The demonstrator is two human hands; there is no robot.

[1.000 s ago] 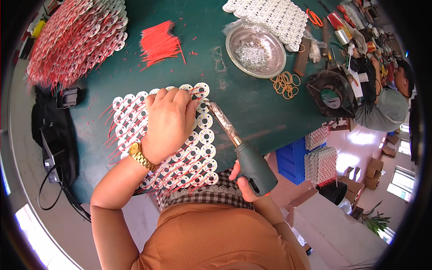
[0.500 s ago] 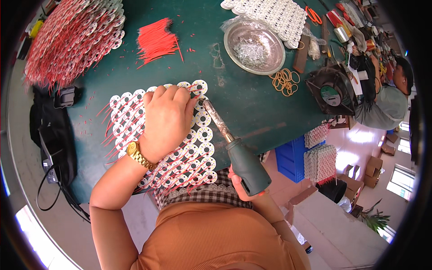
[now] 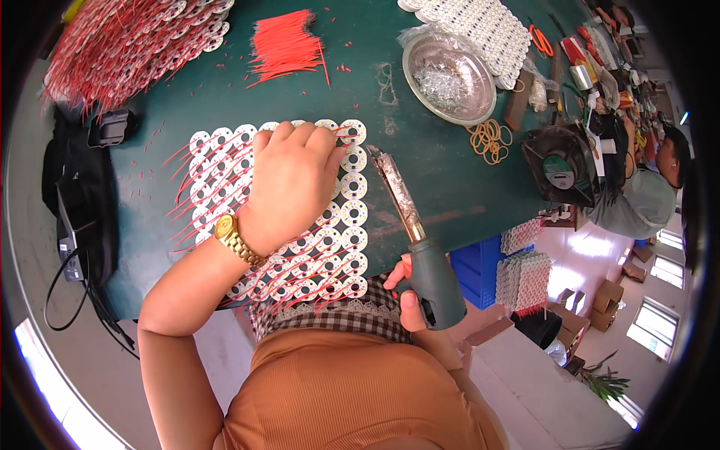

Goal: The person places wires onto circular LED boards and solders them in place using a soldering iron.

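Flat on the green bench [image 3: 457, 191], under the left hand [image 3: 291, 180]: a sheet of round white boards [image 3: 345, 241], with thin red wires [image 3: 178, 154] across. Probably light and stiff, but easy to snap at the small joins. Soft, bendy wires, likely easy to pull loose. Best held by the outer edge or pressed flat from above. Left fingers close together, bent down over the boards; too hidden to tell about any pinch. In the right hand [image 3: 412, 312], fingers clamped round a soldering iron [image 3: 438, 281], tip just beside the sheet.
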